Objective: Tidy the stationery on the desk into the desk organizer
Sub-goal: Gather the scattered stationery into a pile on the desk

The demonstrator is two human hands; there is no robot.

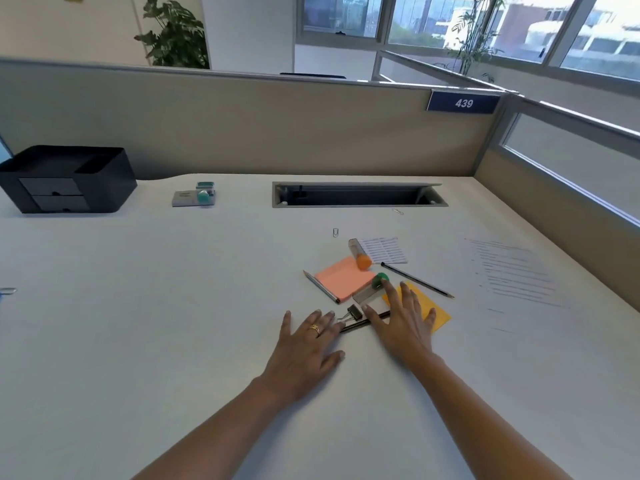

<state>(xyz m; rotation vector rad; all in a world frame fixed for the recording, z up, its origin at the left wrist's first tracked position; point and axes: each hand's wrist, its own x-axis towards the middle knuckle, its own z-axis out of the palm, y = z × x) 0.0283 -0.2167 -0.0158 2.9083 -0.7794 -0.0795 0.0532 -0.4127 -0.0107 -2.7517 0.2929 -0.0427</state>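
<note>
- At the far left corner of the worktop [207, 341] stood the black desk organizer [65, 178], two small drawers in its front, well apart from the loose stationery.
- Near the far edge, right of the organizer, sat a small grey and teal desk item [195, 197]; its kind could not be told.
- Right of centre along the far edge lay a recessed cable tray [358, 195] with its flap raised.
- Two paper clips [335, 232] lay apart from each other between the tray and the main cluster.
- Right of centre, the cluster comprised a lined label sheet [382, 250], an orange-capped tube [359, 253], a pink sticky pad [343, 278], a silver pen [320, 286] along the pad's left side, a green-capped tube [372, 289], a black pencil [417, 280], a yellow sticky pad [440, 313], a black binder clip [353, 313] and a dark pen [360, 323].
- Toward the right edge lay a printed sheet [512, 271].
- The left hand [308, 344], wearing a ring [315, 329], lay flat with fingers spread, gripping nothing, its fingertips just beside the binder clip.
- The right hand [405, 323] lay flat with fingers spread wide over the dark pen and the yellow sticky pad, holding nothing; its forefinger reached close to the green cap.
- A numbered plate [463, 103] reading 439 was fixed to the partition behind the worktop.
</note>
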